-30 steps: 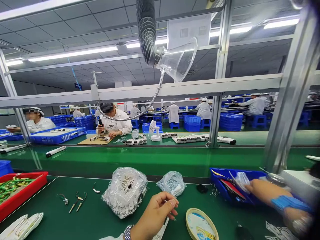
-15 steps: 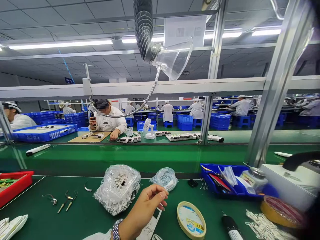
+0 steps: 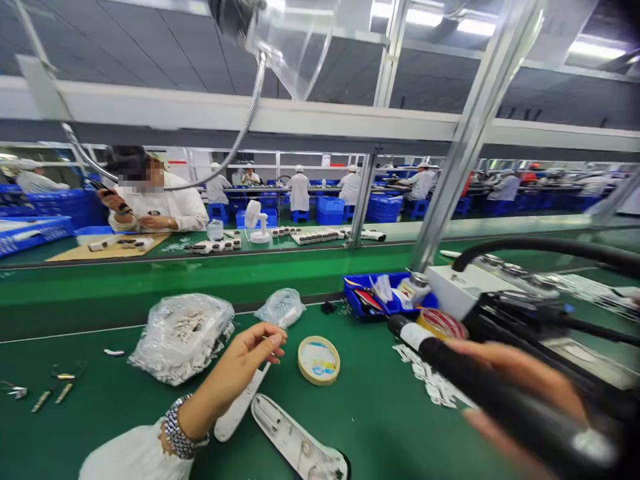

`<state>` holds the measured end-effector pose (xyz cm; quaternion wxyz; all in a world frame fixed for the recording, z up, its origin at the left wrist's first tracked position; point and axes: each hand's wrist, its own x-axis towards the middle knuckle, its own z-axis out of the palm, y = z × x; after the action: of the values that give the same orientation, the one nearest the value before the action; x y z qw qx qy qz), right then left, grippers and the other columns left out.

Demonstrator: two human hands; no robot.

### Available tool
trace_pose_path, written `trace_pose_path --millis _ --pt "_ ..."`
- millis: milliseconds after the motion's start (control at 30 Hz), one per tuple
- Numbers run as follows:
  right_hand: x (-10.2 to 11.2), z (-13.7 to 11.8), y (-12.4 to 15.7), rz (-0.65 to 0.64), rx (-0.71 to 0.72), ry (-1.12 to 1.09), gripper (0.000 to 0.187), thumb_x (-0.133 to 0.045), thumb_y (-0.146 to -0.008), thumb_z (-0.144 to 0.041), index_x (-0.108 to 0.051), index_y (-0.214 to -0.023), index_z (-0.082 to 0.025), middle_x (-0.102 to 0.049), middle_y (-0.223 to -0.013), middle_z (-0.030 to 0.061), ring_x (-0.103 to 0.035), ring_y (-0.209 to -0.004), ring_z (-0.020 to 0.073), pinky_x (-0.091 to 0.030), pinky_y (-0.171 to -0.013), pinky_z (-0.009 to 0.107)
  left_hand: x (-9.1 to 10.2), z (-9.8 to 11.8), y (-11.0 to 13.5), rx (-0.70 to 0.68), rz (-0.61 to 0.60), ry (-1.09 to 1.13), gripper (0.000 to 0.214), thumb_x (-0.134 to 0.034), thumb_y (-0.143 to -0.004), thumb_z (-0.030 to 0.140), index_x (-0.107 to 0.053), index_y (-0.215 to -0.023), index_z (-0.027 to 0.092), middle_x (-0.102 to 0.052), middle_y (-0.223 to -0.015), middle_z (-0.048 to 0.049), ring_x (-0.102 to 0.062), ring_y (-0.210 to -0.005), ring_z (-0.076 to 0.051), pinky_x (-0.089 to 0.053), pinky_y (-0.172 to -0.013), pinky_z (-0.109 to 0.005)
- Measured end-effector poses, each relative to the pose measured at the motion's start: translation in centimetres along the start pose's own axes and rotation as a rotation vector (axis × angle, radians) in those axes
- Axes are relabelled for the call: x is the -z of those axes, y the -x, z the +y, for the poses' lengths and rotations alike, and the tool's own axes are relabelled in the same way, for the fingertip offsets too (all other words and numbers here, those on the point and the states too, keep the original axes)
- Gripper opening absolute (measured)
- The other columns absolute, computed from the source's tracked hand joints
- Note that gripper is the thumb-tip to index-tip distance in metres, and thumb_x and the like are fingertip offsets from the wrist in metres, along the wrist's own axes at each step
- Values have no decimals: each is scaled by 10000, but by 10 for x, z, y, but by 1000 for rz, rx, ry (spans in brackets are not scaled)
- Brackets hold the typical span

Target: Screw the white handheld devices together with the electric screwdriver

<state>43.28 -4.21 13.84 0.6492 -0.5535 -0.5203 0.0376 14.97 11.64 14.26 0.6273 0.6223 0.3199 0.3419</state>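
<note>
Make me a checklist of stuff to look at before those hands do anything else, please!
1. Right hand is holding the black tool: ok, the fingers are around it.
2. Tool's far end is over the open white shell: not ok, it points toward the blue bin.
3. Shell's hollow side is facing up: ok, its inside shows.
4. Shell is apart from the tape roll: ok, green table shows between them.
5. Left hand is free: cannot tell, the fingers are curled and any small thing between them is unclear.
</note>
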Motion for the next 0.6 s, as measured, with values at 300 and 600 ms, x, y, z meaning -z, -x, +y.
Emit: trace_pose_path --millis 300,600 --pt "-65 -33 -9 258 -180 -608 689 -481 -583 -844 -598 -868 -228 -543 -497 -23 -497 -443 162 -435 -454 301 -7 -6 8 25 -148 -243 278 -513 -855 461 -598 -964 220 -560 -936 -21 -525 -896 -182 -421 -804 -308" --pt "-78 -26 22 118 -219 -596 572 -466 -682 -728 -627 -900 -225 -573 -538 14 -509 -461 180 -430 -449 319 -16 -9 17 -41 -253 -503 178 -468 -889 353 -601 -931 241 -573 -938 -11 -520 -856 -164 -418 -725 -273"
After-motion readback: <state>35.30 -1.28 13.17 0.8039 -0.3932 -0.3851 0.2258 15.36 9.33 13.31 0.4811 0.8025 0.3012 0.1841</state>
